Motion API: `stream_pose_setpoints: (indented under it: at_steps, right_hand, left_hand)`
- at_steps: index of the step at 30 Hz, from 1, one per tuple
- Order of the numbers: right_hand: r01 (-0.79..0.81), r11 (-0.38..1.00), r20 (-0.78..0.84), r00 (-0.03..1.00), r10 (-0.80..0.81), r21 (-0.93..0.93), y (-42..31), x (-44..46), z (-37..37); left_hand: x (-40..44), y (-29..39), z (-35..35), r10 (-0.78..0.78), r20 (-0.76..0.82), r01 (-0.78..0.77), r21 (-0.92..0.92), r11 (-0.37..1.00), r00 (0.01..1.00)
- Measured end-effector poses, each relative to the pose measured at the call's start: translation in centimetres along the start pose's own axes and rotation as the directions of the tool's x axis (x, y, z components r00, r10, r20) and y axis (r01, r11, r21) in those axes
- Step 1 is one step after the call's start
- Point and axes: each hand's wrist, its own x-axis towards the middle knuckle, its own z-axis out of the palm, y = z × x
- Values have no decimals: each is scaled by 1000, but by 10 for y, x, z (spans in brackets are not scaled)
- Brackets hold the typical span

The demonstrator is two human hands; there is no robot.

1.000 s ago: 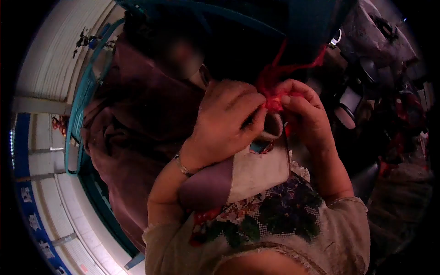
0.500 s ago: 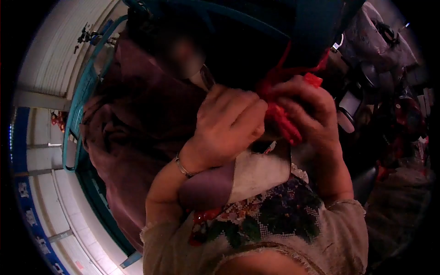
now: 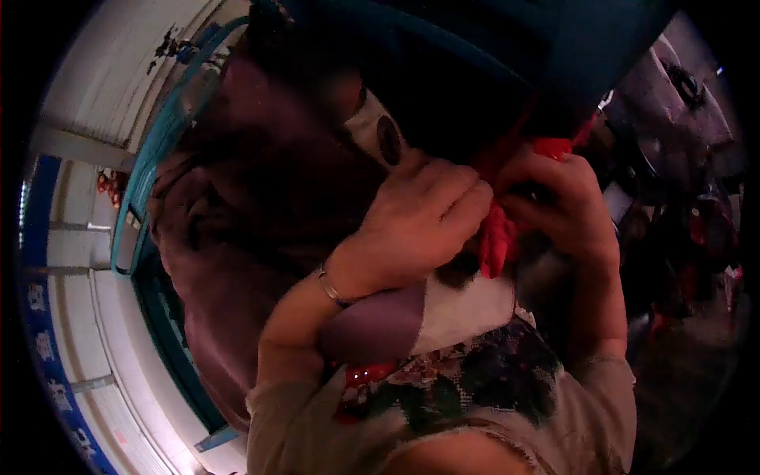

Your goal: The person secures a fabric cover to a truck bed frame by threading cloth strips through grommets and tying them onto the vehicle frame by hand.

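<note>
A bundle of red yarn or cord (image 3: 494, 245) hangs between my two hands, above my lap. My left hand (image 3: 435, 210), with a bracelet at the wrist, is closed with its fingertips pressed against the red strands. What it pinches is hidden behind the fingers. My right hand (image 3: 562, 202) curls round the upper part of the red bundle from the other side. A bright red piece (image 3: 552, 148) shows at its index finger. Just beyond my left knuckles is a pale patch of cloth with a dark oval (image 3: 388, 141).
Dark purple cloth (image 3: 214, 301) covers the left side, beside a teal metal frame (image 3: 131, 229). A dark blue-green structure (image 3: 475, 47) stands ahead. Dim clutter and a grey bag (image 3: 673, 87) lie at the right. White shutters (image 3: 103, 87) are at far left.
Both hands appear shifted slightly right as the view turns. They have come closer together, and the red loops now hang lower between them. More of the pale cloth with the dark oval shows.
</note>
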Motion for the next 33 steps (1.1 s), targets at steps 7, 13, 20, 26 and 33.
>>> stream_pose_setpoints:
  at_steps: [7, 13, 20, 26, 33]
  right_hand:
    - [-113, 979, 57, 993, 104, 168, 4, 3, 0]
    - [-165, 970, 126, 982, 144, 176, 2, 3, 4]
    - [-111, 990, -46, 992, 115, 86, 7, -1, 18]
    - [-148, 979, -82, 984, 161, 140, 17, -14, 12]
    - [-462, 812, -227, 801, 555, 357, 21, -42, 2]
  left_hand:
    - [0, -5, 1, 18, -33, -20, -42, 999, 999]
    - [-2, -4, 4, 20, -31, -21, -34, 999, 999]
    - [-4, -6, 8, -39, -66, 38, -24, 999, 997]
    - [0, -10, 11, -135, 40, 139, -121, 983, 990]
    - [1, -4, 10, -239, 105, 246, -59, 968, 965]
